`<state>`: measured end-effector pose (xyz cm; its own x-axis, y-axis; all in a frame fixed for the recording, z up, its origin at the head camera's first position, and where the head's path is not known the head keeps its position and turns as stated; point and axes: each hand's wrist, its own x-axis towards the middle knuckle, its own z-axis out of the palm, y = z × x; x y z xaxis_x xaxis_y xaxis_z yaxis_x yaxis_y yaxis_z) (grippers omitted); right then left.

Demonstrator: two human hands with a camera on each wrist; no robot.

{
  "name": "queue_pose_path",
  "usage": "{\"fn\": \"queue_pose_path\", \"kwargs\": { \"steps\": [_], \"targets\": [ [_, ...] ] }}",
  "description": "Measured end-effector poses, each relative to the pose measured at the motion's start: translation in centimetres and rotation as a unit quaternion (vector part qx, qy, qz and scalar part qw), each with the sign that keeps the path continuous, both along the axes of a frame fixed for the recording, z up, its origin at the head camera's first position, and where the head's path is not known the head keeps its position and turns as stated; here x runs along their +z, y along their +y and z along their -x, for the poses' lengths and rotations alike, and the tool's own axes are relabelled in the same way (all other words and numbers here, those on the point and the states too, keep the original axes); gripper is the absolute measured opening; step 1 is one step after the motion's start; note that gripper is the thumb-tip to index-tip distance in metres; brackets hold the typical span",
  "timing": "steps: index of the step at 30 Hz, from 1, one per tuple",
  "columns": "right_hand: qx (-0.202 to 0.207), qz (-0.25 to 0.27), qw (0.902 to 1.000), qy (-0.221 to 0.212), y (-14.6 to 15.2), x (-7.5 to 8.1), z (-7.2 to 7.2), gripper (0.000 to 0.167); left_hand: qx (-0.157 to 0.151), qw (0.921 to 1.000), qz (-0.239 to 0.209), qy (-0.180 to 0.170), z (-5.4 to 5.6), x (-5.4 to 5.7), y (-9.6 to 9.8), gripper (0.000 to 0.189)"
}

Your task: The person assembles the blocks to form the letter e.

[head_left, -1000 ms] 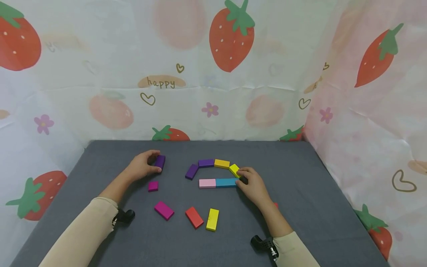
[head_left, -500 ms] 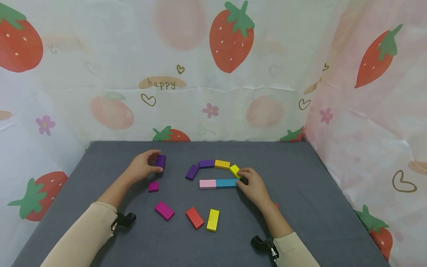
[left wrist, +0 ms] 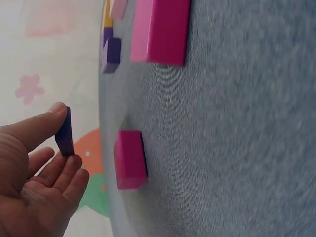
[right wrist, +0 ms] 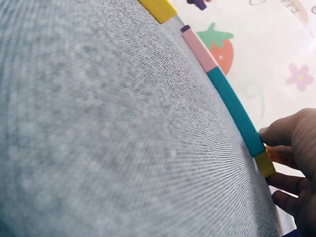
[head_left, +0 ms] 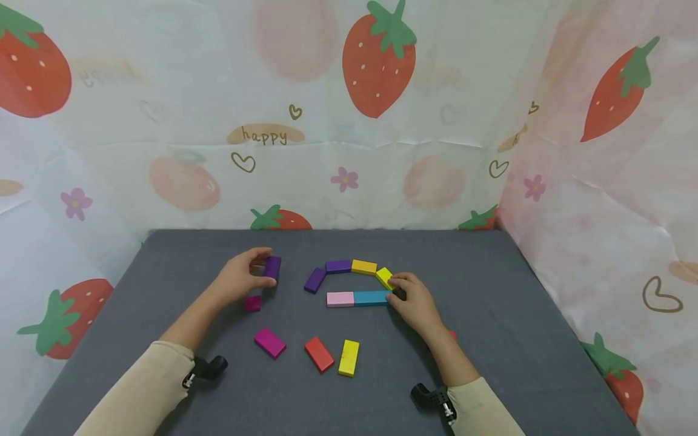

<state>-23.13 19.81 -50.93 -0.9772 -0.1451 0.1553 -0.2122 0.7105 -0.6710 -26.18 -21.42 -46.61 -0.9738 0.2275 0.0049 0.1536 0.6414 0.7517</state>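
My left hand (head_left: pixel 240 275) pinches a purple block (head_left: pixel 272 267) between thumb and fingers. In the left wrist view that block (left wrist: pixel 64 132) shows as a thin, dark slab raised off the table. Below the hand lies a small magenta block (head_left: pixel 252 303). My right hand (head_left: pixel 417 306) stays bent around the right end of the layout. Its thumb is at the end of a blue block (head_left: pixel 371 298), and its fingers are at a yellow block (head_left: pixel 384 277). In the right wrist view a yellow end (right wrist: pixel 265 164) shows between the fingers. The palm hides part of this spot.
A pink block (head_left: pixel 340 300) adjoins the blue one. Above them an arc runs through two purple blocks (head_left: pixel 338 266) and another yellow block (head_left: pixel 363 267). Nearer lie a magenta block (head_left: pixel 269 343), a red block (head_left: pixel 319 355) and a yellow block (head_left: pixel 348 358). Another red piece (head_left: pixel 452 334) shows behind the right wrist.
My left hand has moved a little to the right with the purple block, closer to the arc. The right hand keeps its place, and the other blocks lie as before.
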Motion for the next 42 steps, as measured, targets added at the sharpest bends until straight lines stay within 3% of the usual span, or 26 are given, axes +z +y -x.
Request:
{"fn": "queue_pose_path", "kwargs": {
  "steps": [8,24,42],
  "targets": [
    [0.001,0.001,0.9999,0.015,0.0,-0.2,0.0,0.038,-0.007,0.9999,-0.004,0.006,-1.3,0.5,1.6,0.073],
    [0.004,-0.001,1.0,0.006,0.0,-0.1,0.1,0.038,-0.021,0.9997,-0.01,-0.009,-2.9,-0.7,4.5,0.073],
    [0.002,0.002,1.0,0.003,0.0,-0.1,0.0,0.038,-0.033,0.9992,0.004,-0.021,-3.6,-2.0,6.7,0.072]
  ]
}}
